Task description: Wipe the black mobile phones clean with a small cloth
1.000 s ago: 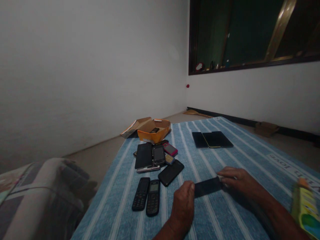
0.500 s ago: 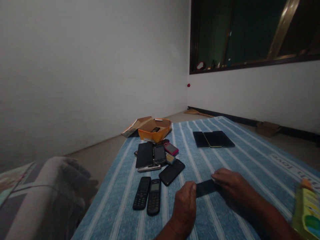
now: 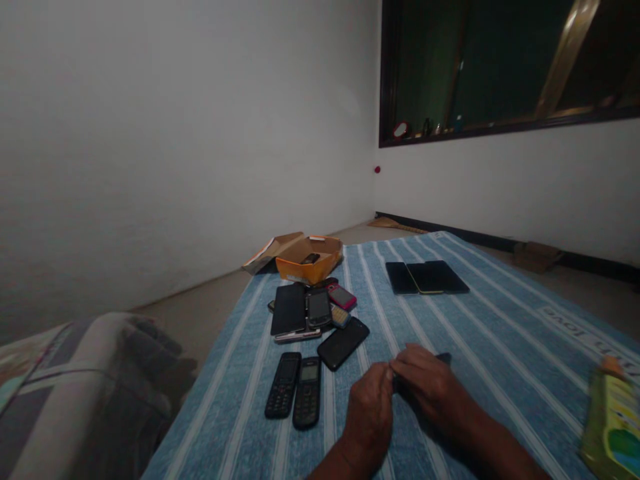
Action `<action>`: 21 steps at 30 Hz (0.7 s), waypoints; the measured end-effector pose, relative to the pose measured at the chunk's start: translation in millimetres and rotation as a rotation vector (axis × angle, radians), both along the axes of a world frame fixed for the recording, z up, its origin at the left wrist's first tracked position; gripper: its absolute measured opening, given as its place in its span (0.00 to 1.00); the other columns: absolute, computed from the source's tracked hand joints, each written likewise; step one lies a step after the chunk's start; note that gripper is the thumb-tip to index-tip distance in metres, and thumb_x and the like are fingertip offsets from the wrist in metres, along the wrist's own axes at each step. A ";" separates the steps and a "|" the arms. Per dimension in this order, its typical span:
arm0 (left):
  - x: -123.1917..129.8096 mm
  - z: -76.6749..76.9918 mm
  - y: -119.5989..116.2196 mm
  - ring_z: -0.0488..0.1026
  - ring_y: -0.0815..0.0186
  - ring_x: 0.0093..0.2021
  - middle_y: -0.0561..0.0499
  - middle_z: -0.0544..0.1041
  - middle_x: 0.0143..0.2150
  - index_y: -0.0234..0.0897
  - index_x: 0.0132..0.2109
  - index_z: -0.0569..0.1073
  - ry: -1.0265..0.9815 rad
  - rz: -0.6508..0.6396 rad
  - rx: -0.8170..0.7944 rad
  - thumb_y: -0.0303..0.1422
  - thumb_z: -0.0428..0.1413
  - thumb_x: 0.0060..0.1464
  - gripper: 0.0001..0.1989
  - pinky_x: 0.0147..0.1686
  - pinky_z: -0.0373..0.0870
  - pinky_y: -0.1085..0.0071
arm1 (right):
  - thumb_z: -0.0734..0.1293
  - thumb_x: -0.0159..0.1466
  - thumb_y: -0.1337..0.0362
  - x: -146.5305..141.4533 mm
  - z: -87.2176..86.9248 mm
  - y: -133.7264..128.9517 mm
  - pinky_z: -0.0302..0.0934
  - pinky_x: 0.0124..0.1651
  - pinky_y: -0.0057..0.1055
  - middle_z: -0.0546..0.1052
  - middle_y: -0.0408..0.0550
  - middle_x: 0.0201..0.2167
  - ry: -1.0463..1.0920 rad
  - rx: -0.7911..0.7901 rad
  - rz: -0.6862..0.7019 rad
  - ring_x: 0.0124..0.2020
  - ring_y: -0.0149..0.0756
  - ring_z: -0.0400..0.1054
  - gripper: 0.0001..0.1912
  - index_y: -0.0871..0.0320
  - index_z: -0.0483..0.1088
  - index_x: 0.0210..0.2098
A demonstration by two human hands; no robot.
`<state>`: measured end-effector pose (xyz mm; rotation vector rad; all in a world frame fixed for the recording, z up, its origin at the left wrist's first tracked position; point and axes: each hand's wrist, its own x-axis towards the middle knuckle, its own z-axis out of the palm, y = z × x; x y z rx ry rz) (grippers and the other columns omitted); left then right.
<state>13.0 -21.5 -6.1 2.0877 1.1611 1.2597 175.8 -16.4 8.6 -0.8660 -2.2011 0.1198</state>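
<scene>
Low over the front of the bed, my left hand (image 3: 370, 407) is closed on the near left end of a black phone (image 3: 445, 359). My right hand (image 3: 430, 381) lies wrapped over its middle, with the fingertips against my left thumb. Most of the phone is hidden by the hands; its right end sticks out beyond my right knuckles. To the left lie two black keypad phones (image 3: 283, 385) side by side. Behind them a black smartphone (image 3: 343, 343) leans against a pile with a pink phone (image 3: 342, 295) and a dark flat tablet-like device (image 3: 289, 310).
An open orange box (image 3: 305, 272) with a phone inside stands at the far left edge. Several dark flat devices (image 3: 430, 277) lie at the back right. A yellow-green bottle (image 3: 613, 420) is at the right edge. Blue striped cloth (image 3: 240, 400) covers the bed.
My right hand has slid left along the phone until it meets my left hand, so the phone's right end now shows past it. My left hand has stayed about where it was.
</scene>
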 end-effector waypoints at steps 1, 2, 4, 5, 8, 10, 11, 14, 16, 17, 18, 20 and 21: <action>0.0 0.2 0.1 0.71 0.69 0.27 0.53 0.73 0.27 0.38 0.35 0.70 -0.003 -0.002 0.004 0.32 0.42 0.67 0.15 0.30 0.66 0.75 | 0.55 0.71 0.71 -2.1 0.2 -0.5 0.62 0.43 0.36 0.71 0.48 0.31 0.012 0.007 0.002 0.35 0.37 0.65 0.11 0.59 0.68 0.40; 0.0 0.6 0.0 0.72 0.69 0.27 0.53 0.73 0.27 0.38 0.35 0.70 -0.004 -0.001 0.004 0.32 0.42 0.67 0.15 0.30 0.66 0.75 | 0.55 0.71 0.71 -3.3 0.8 -1.0 0.62 0.45 0.38 0.71 0.49 0.32 0.021 0.008 0.004 0.35 0.37 0.65 0.11 0.59 0.68 0.40; -0.1 1.9 -0.1 0.72 0.69 0.27 0.53 0.73 0.27 0.38 0.35 0.70 0.003 0.001 0.003 0.32 0.42 0.67 0.15 0.30 0.66 0.75 | 0.55 0.71 0.71 -3.6 2.4 -1.5 0.63 0.46 0.39 0.71 0.49 0.32 0.037 -0.005 0.012 0.36 0.37 0.65 0.11 0.58 0.68 0.41; -0.2 2.6 -0.2 0.72 0.69 0.27 0.53 0.73 0.27 0.38 0.34 0.70 0.009 0.002 0.002 0.32 0.42 0.67 0.15 0.30 0.66 0.75 | 0.55 0.71 0.71 -3.0 3.0 -1.6 0.63 0.45 0.38 0.72 0.50 0.33 0.044 -0.009 0.014 0.37 0.37 0.66 0.11 0.58 0.69 0.41; -0.2 3.7 -0.1 0.71 0.69 0.26 0.53 0.73 0.27 0.37 0.35 0.70 0.027 0.003 0.006 0.32 0.42 0.67 0.15 0.29 0.65 0.75 | 0.57 0.70 0.70 0.3 3.1 -1.6 0.64 0.43 0.37 0.73 0.52 0.38 0.054 0.008 -0.028 0.40 0.39 0.67 0.11 0.58 0.69 0.44; 0.1 3.5 0.0 0.71 0.68 0.26 0.53 0.73 0.26 0.37 0.35 0.70 0.031 0.005 0.014 0.32 0.41 0.67 0.16 0.29 0.65 0.75 | 0.57 0.70 0.70 3.2 2.2 -1.5 0.64 0.43 0.37 0.74 0.53 0.40 0.046 0.009 -0.064 0.41 0.40 0.68 0.11 0.57 0.70 0.45; 0.4 3.4 -0.1 0.71 0.68 0.26 0.53 0.72 0.26 0.37 0.35 0.70 0.031 0.006 0.017 0.32 0.41 0.67 0.16 0.29 0.65 0.74 | 0.58 0.70 0.70 4.8 2.0 -1.5 0.64 0.43 0.36 0.74 0.52 0.40 0.040 -0.004 -0.066 0.41 0.39 0.68 0.11 0.57 0.70 0.45; 1.3 3.3 -0.3 0.70 0.69 0.25 0.53 0.72 0.25 0.37 0.34 0.70 0.025 0.006 0.022 0.31 0.42 0.67 0.16 0.28 0.64 0.75 | 0.58 0.70 0.70 11.1 3.2 -1.4 0.64 0.41 0.33 0.75 0.50 0.37 0.003 -0.070 -0.046 0.38 0.37 0.69 0.10 0.57 0.71 0.43; 1.8 3.8 -0.3 0.70 0.69 0.25 0.54 0.71 0.25 0.37 0.33 0.70 0.016 0.004 0.023 0.31 0.42 0.67 0.15 0.28 0.64 0.75 | 0.58 0.70 0.69 16.3 4.8 -0.9 0.63 0.41 0.33 0.75 0.49 0.36 -0.035 -0.088 -0.055 0.38 0.36 0.69 0.11 0.56 0.71 0.42; 1.9 4.2 -0.2 0.70 0.69 0.25 0.54 0.71 0.25 0.38 0.33 0.70 0.009 0.004 0.022 0.31 0.42 0.67 0.15 0.28 0.64 0.75 | 0.58 0.70 0.69 19.0 5.5 -0.4 0.63 0.41 0.33 0.75 0.49 0.36 -0.054 -0.086 -0.064 0.38 0.37 0.69 0.11 0.56 0.71 0.43; 1.9 4.4 0.0 0.70 0.69 0.25 0.54 0.71 0.25 0.38 0.33 0.70 0.003 0.003 0.018 0.31 0.42 0.67 0.15 0.28 0.64 0.75 | 0.58 0.70 0.69 21.6 5.9 0.1 0.63 0.42 0.34 0.75 0.49 0.36 -0.069 -0.077 -0.075 0.38 0.37 0.69 0.11 0.56 0.71 0.43; 1.8 4.6 0.2 0.70 0.69 0.25 0.54 0.71 0.26 0.38 0.34 0.70 -0.009 0.002 0.006 0.31 0.43 0.67 0.15 0.28 0.64 0.75 | 0.58 0.70 0.69 25.8 5.6 1.4 0.63 0.43 0.34 0.75 0.49 0.37 -0.093 -0.057 -0.087 0.39 0.38 0.69 0.11 0.56 0.71 0.43; 1.7 4.5 0.3 0.70 0.69 0.25 0.54 0.72 0.26 0.38 0.34 0.70 -0.011 0.000 0.001 0.31 0.43 0.67 0.14 0.28 0.64 0.75 | 0.58 0.70 0.69 27.0 4.9 2.1 0.63 0.43 0.35 0.75 0.50 0.37 -0.102 -0.052 -0.091 0.39 0.38 0.69 0.11 0.56 0.71 0.44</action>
